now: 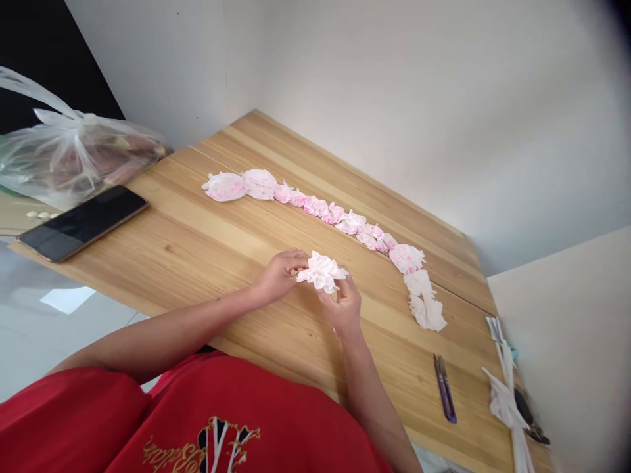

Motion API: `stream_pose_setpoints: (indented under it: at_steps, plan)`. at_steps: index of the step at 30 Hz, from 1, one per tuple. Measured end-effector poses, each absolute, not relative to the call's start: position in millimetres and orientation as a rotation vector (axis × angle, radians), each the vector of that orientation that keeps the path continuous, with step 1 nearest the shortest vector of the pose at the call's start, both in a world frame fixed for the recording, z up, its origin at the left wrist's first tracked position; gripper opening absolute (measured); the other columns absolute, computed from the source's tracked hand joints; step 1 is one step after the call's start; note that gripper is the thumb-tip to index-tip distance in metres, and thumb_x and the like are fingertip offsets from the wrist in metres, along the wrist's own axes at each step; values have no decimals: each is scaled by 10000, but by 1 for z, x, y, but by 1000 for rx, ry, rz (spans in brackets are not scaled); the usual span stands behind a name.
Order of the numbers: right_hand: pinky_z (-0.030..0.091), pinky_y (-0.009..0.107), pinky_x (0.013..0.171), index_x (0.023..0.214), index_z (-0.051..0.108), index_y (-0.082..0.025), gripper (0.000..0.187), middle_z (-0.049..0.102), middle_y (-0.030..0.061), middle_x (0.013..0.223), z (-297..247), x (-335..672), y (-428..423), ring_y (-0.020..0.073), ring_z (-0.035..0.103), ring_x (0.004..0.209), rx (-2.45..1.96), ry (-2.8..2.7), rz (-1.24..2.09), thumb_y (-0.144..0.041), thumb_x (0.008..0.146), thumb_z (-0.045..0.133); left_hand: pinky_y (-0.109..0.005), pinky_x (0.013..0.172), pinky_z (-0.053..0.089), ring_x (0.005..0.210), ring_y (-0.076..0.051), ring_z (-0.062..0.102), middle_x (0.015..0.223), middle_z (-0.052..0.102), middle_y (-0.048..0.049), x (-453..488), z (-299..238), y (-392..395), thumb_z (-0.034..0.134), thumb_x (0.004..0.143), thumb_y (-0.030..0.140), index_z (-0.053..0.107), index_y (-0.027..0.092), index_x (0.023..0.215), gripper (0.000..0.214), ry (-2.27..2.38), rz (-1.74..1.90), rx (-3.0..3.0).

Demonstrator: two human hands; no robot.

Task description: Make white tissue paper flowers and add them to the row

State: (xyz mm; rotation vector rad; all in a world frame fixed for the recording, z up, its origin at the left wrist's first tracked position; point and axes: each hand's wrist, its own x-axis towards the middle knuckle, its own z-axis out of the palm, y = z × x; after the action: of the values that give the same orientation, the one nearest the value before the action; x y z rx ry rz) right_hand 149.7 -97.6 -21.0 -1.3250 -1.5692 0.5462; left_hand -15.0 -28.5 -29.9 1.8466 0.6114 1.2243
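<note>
Between my two hands, above the wooden table, is a white crumpled tissue-paper flower [323, 271] with ruffled petals. My left hand [280, 276] pinches its left edge between thumb and fingers. On the other side, my right hand [345, 305] grips the flower's lower right edge, with some fingertips hidden behind it. Beyond my hands, a curved row of pink-and-white tissue flowers [315, 205] lies across the table. Flatter white pieces [424, 301] form the row's right end, and rounder pink-spotted ones [225, 186] its left end.
Purple-handled thread snips [445, 387] lie at the right. A black phone [83, 222] rests at the table's left edge beside a knotted clear plastic bag [79, 154]. White plastic strips [507, 401] hang near the right edge. Walls border the wooden table [217, 253] behind.
</note>
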Motion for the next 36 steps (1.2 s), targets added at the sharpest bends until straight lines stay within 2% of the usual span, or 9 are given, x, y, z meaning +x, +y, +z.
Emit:
stream_pose_setpoints:
  at_steps: [4, 7, 10, 13, 16, 20, 25, 31, 36]
  plan:
    - [462, 310, 796, 927, 670, -235, 152, 637, 17, 932, -24, 146, -97, 176, 593, 881, -1365, -1511, 508, -237, 776, 664, -276, 746, 449, 790, -162, 604, 793, 676, -75, -16, -29, -29, 541, 897, 252, 679, 157, 793, 197, 638, 1173, 1973]
    - [443, 273, 695, 807, 653, -208, 51, 621, -6, 821, -28, 143, -97, 148, 567, 750, -1387, -1430, 512, -251, 779, 662, -271, 739, 440, 783, -157, 593, 806, 678, -69, -16, -28, -29, 519, 900, 210, 661, 161, 793, 184, 627, 1158, 2048]
    - [416, 261, 634, 731, 604, -197, 93, 579, -24, 725, -30, 138, -99, 131, 524, 660, -1411, -1421, 484, -251, 791, 650, -278, 729, 424, 756, -155, 566, 752, 652, -63, -18, -27, -30, 479, 914, 205, 630, 163, 737, 237, 634, 1138, 2152]
    - [419, 282, 640, 688, 574, -210, 128, 584, -18, 701, -28, 134, -102, 148, 535, 663, -1388, -1511, 315, -223, 805, 625, -307, 723, 388, 751, -169, 533, 710, 629, -60, -21, -24, -31, 448, 918, 199, 607, 170, 688, 281, 678, 1133, 2340]
    - [436, 313, 665, 689, 584, -229, 117, 615, 1, 729, -26, 132, -103, 174, 562, 702, -1345, -1558, 169, -204, 797, 623, -324, 712, 362, 759, -181, 516, 712, 628, -61, -21, -22, -32, 443, 923, 220, 605, 174, 692, 286, 711, 1162, 2458]
    - [450, 317, 673, 743, 612, -230, 80, 618, 10, 758, -33, 131, -103, 176, 568, 710, -1379, -1461, 205, -229, 822, 599, -313, 711, 388, 748, -174, 520, 728, 643, -69, -17, -25, -31, 401, 951, 249, 603, 167, 701, 332, 702, 1174, 2367]
    - [470, 338, 735, 880, 663, -211, 123, 660, 40, 836, -42, 136, -100, 198, 601, 787, -1429, -1360, 295, -278, 842, 567, -295, 737, 440, 802, -173, 574, 824, 671, -88, -18, -28, -26, 503, 926, 350, 648, 154, 812, 270, 649, 1224, 2105]
    - [448, 304, 702, 774, 636, -204, 104, 628, 17, 755, -36, 140, -97, 175, 575, 735, -1475, -1412, 188, -232, 830, 554, -259, 699, 448, 738, -155, 598, 781, 666, -62, -21, -24, -26, 599, 864, 344, 660, 125, 814, 233, 714, 1068, 1937]
    - [456, 300, 708, 770, 614, -201, 78, 630, 16, 772, -40, 139, -96, 172, 588, 734, -1446, -1417, 264, -244, 823, 575, -240, 707, 479, 776, -157, 637, 841, 709, -57, -17, -23, -28, 592, 830, 273, 666, 116, 874, 179, 702, 967, 1677]
